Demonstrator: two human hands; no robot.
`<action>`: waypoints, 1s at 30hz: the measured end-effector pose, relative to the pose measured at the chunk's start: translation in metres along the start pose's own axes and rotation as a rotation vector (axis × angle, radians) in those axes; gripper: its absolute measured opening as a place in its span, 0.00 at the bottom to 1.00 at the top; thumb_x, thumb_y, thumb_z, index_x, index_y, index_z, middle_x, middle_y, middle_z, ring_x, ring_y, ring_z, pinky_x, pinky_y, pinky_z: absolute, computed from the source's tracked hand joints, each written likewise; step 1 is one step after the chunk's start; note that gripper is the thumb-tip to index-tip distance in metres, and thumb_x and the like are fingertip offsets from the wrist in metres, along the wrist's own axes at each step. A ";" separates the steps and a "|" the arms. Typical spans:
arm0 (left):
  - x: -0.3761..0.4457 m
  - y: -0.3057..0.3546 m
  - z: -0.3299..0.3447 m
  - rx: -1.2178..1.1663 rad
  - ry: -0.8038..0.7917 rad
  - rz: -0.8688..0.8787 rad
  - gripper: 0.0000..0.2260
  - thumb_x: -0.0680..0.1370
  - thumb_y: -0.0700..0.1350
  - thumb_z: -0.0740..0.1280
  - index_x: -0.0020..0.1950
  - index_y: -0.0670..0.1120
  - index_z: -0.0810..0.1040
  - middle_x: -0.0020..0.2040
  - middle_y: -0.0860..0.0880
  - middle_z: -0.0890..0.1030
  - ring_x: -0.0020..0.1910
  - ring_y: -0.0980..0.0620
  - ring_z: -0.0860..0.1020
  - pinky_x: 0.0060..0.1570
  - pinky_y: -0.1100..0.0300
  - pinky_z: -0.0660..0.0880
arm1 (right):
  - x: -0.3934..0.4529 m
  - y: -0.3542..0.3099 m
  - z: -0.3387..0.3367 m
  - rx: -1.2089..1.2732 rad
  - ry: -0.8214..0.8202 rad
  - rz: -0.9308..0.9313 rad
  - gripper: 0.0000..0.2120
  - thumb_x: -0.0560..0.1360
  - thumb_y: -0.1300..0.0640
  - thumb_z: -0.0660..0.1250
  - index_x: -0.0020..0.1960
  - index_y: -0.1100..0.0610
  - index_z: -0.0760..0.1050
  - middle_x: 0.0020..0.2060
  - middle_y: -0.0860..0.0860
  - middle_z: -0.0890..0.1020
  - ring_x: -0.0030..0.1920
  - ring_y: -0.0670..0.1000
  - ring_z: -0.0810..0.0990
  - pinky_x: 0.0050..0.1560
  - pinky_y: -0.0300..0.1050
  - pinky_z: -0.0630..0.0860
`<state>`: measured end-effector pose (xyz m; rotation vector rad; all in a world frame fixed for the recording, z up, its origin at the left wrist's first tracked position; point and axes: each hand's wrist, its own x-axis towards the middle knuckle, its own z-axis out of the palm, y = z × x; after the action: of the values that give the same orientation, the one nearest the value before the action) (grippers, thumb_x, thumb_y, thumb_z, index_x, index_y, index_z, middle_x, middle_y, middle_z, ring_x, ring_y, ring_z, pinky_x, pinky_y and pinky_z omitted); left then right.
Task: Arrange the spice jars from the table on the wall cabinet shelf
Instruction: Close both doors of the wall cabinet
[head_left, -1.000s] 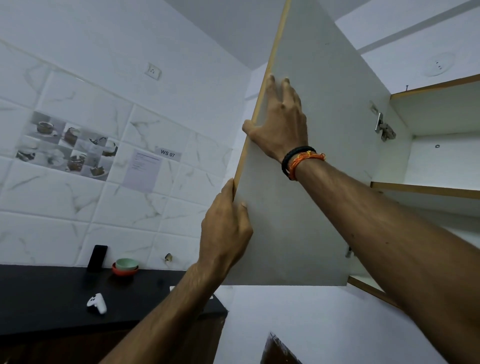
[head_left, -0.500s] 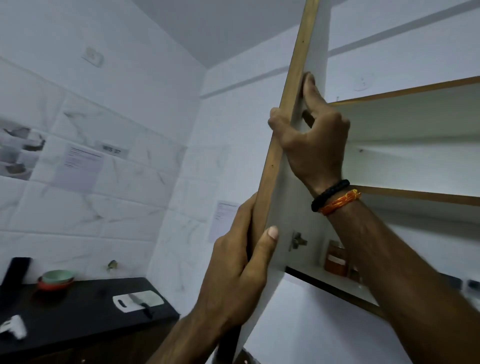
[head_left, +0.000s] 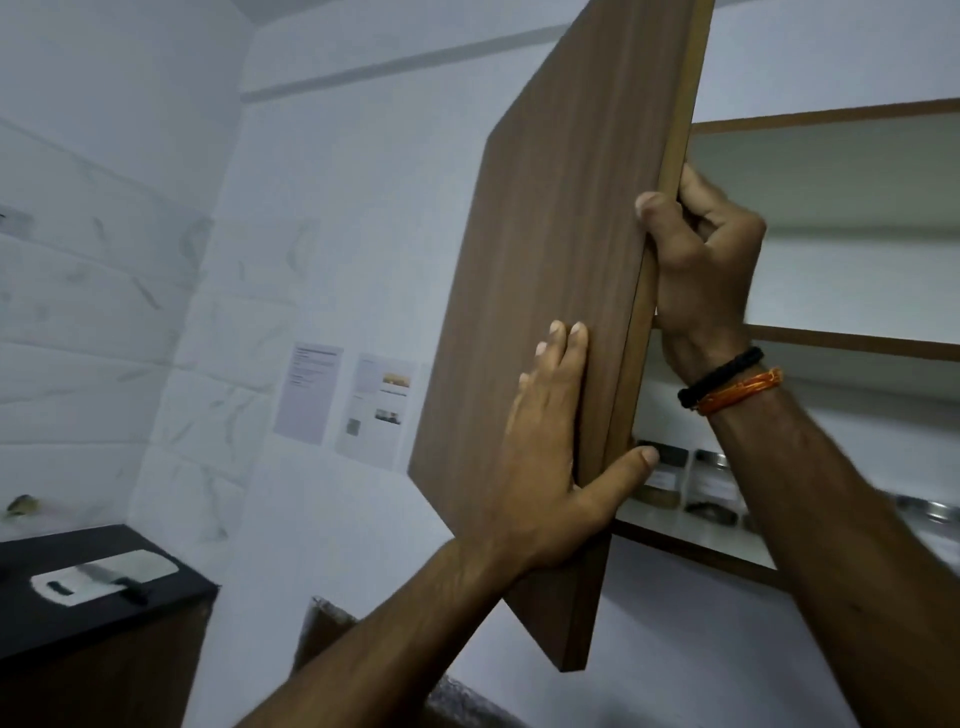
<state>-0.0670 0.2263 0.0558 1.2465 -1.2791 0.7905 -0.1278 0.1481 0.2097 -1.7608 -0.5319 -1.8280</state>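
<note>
Item: brown wood-grain wall cabinet door (head_left: 550, 291), standing at an angle to the cabinet, its outer face turned toward us, its free edge nearest. We have our left hand (head_left: 550, 467) spread flat on that outer face, fingers extended upward and thumb hooked round the free edge; this is a wide, open-palmed press with a loose hook, not a closed grasp, and we judge it placed so to steady and steer the panel. Our right hand (head_left: 701, 265), wearing a black braided band and an orange thread band (head_left: 727, 382) at the wrist, is curled firmly round the same edge higher up, thumb on the outer face and fingers behind; a narrow clamp holding the door, set there, we judge, to control its swing. Item: white cabinet interior with brown-trimmed middle shelf (head_left: 857, 340), bare in its visible part. Item: lower white shelf (head_left: 691, 535), carrying clear spice jars with dark lids (head_left: 711, 486), just beyond the door's edge and partly hidden by our right forearm; their number we cannot tell. No jar is in either hand. Item: black countertop (head_left: 93, 613) at lower left, well apart, bearing a white cutting board with a black-handled knife (head_left: 104, 574). We judge the arranging largely done and the door-handling the step in hand
</note>
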 end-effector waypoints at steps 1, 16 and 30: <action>0.002 -0.002 0.013 0.018 0.005 0.017 0.43 0.76 0.56 0.69 0.82 0.51 0.45 0.82 0.56 0.44 0.80 0.58 0.43 0.78 0.41 0.49 | -0.001 0.004 -0.010 -0.030 0.006 0.019 0.16 0.78 0.57 0.64 0.50 0.72 0.77 0.43 0.71 0.78 0.42 0.63 0.77 0.46 0.62 0.79; 0.024 -0.054 0.134 0.315 -0.060 0.205 0.45 0.76 0.66 0.62 0.82 0.44 0.46 0.82 0.42 0.41 0.81 0.44 0.39 0.76 0.36 0.43 | -0.010 0.073 -0.098 -0.681 0.028 -0.053 0.21 0.82 0.60 0.64 0.74 0.64 0.69 0.72 0.59 0.74 0.73 0.50 0.73 0.73 0.33 0.66; 0.032 -0.102 0.180 0.579 -0.226 0.300 0.40 0.78 0.71 0.50 0.82 0.48 0.47 0.82 0.40 0.44 0.81 0.39 0.42 0.74 0.32 0.45 | -0.010 0.139 -0.134 -1.362 -0.303 -0.187 0.24 0.83 0.64 0.59 0.79 0.63 0.62 0.81 0.59 0.57 0.72 0.59 0.73 0.71 0.55 0.72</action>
<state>-0.0098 0.0254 0.0367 1.6563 -1.4981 1.3309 -0.1449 -0.0419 0.1789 -2.9019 0.7020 -2.2314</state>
